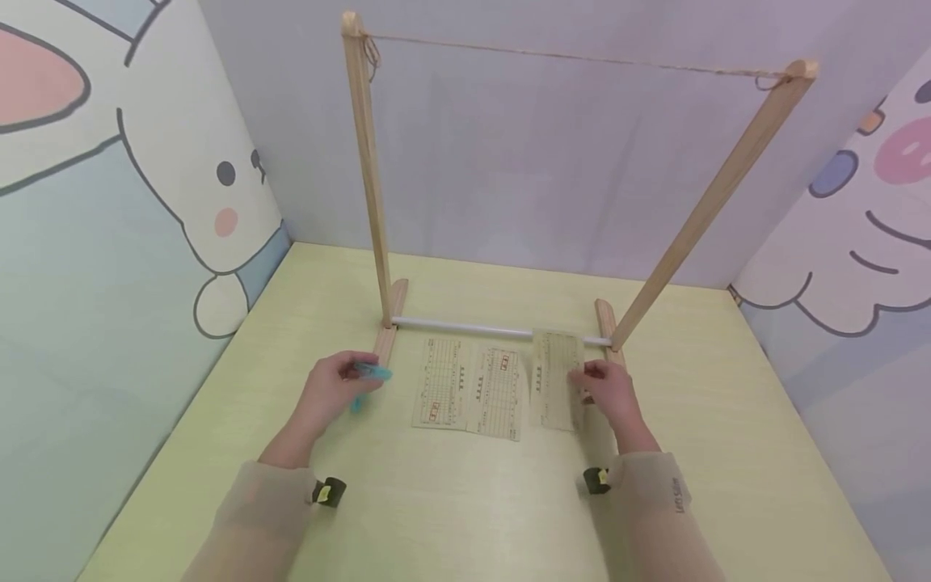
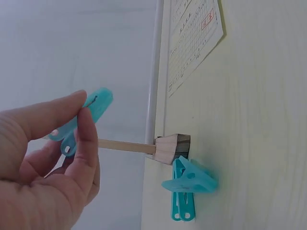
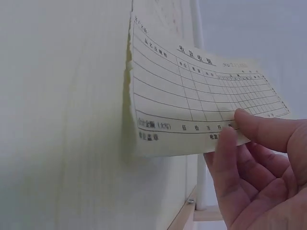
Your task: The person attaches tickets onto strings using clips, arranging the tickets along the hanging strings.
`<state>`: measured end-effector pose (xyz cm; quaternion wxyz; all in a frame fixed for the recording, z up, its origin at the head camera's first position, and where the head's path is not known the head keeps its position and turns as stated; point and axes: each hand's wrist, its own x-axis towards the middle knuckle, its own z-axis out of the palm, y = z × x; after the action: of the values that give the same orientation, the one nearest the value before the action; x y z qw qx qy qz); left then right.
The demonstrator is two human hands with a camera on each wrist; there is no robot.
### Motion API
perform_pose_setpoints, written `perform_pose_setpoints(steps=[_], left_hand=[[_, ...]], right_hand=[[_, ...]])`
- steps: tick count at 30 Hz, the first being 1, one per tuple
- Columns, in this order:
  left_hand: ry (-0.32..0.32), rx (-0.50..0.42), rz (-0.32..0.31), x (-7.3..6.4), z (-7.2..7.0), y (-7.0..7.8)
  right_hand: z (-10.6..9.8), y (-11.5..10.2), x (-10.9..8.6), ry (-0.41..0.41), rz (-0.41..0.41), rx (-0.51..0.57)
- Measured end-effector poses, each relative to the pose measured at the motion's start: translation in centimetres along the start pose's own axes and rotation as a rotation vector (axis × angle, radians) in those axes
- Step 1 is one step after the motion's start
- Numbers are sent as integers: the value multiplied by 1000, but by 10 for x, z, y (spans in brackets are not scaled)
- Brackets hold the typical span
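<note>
In the left wrist view, my left hand (image 2: pixel 57 163) pinches a turquoise clothespin (image 2: pixel 100 103) between thumb and forefinger, raised over the table. More turquoise clothespins (image 2: pixel 184 187) lie beside the stand's left foot, below that hand. My right hand (image 1: pixel 607 396) pinches one edge of a printed receipt slip (image 1: pixel 558 380), which is lifted off the table and slightly curved. Two more receipt slips, a left one (image 1: pixel 441 380) and a middle one (image 1: pixel 498 392), lie side by side between the hands.
A wooden stand rises behind the slips, with a left post (image 1: pixel 369 178), a right post (image 1: pixel 709 202) and a twine line (image 1: pixel 553 55) tied between their tops. A white rod (image 1: pixel 465 326) joins the feet. Cartoon-printed panels (image 1: pixel 145 202) flank the table (image 1: pixel 451 517).
</note>
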<state>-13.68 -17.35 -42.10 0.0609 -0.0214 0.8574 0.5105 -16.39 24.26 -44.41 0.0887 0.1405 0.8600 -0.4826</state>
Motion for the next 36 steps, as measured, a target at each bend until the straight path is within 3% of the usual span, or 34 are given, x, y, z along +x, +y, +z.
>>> perform_pose_setpoints(steps=[6, 11, 24, 36], left_hand=[[-13, -80, 29, 0, -3, 8], [-41, -94, 52, 0, -6, 17], [-74, -171, 38, 4, -22, 51], [-48, -280, 122, 9, -36, 88]], right_hand=[[0, -15, -3, 25, -140, 150], [-1, -33, -8, 31, -214, 230], [-8, -75, -16, -8, -342, 292], [-19, -115, -21, -26, -405, 307]])
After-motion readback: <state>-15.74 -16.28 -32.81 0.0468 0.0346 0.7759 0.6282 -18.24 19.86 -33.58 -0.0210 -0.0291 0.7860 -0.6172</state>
